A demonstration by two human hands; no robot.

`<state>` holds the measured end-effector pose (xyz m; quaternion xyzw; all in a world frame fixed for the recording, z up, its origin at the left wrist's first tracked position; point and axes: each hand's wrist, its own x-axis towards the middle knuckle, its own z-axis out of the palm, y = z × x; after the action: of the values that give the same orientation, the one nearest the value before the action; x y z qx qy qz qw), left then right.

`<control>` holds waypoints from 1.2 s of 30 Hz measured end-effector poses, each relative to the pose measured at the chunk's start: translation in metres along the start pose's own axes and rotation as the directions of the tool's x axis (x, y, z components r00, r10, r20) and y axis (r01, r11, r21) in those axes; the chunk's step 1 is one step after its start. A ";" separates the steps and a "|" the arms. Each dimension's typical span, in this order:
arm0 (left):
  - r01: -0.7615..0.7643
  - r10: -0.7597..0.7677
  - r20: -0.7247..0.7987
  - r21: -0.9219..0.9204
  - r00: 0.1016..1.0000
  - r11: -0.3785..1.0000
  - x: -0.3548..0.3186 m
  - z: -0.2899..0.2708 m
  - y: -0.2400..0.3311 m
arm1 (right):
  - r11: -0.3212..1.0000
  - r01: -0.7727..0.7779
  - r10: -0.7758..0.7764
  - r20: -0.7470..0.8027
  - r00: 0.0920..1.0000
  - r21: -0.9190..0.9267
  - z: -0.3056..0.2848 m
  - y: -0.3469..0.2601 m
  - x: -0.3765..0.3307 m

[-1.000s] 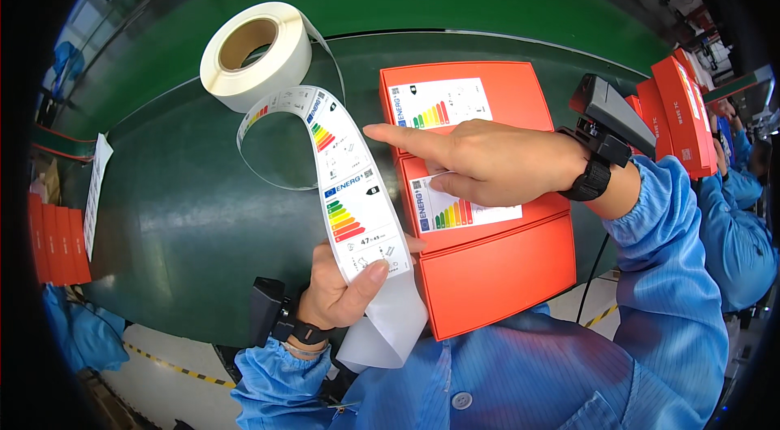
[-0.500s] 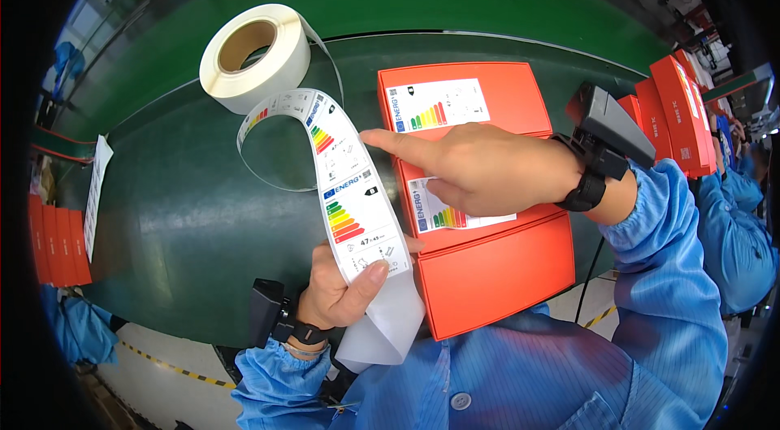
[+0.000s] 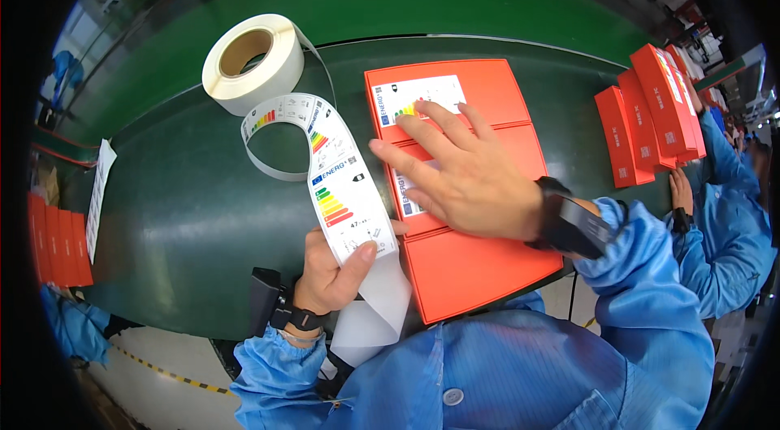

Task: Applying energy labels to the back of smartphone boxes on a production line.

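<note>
My left hand [image 3: 329, 274] pinches a strip of printed energy labels [image 3: 345, 198] between thumb and fingers. The strip curls back toward a large white label roll [image 3: 280, 76] with a brown core. Below the hand hangs bare, whitish backing paper [image 3: 375, 316]. To the right, my right hand [image 3: 475, 174] lies with fingers spread over the middle red box [image 3: 520, 155], hiding much of its label. Its fingertips reach the label [image 3: 445, 90] on the far red box [image 3: 491, 72]. The near red box [image 3: 479, 271] shows no label on top.
All this lies on a dark green work surface [image 3: 187, 210]. Several red boxes [image 3: 660, 93] stand at the right, near another person's hand [image 3: 682, 193]. More red boxes [image 3: 58, 243] and an upright white sheet [image 3: 99, 194] are at the left edge.
My right hand has gone from a pointing finger beside the strip to spread fingers over the boxes. My left hand keeps its pinch. Another person's hand now shows by the right-hand boxes.
</note>
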<state>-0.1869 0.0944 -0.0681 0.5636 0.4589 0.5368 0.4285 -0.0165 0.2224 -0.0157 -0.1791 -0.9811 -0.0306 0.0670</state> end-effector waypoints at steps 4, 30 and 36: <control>-0.055 0.053 0.021 0.072 0.998 0.996 0.000 -0.001 0.000 | 0.969 -0.241 0.235 -0.103 0.967 -0.050 0.028 0.036 -0.022; 0.344 -0.412 0.168 -0.848 0.896 0.403 -0.022 0.036 0.073 | 0.723 0.372 -0.041 -0.501 0.865 0.582 -0.020 -0.045 -0.031; 0.375 -0.547 0.109 -0.835 0.830 0.403 -0.016 0.033 0.073 | 0.940 0.330 -0.192 -0.663 0.724 0.088 -0.014 -0.053 -0.039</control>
<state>-0.1496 0.0635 -0.0027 0.0911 0.3244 0.5960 0.7288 0.0025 0.1578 -0.0092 -0.0094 -0.9109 -0.0006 0.4126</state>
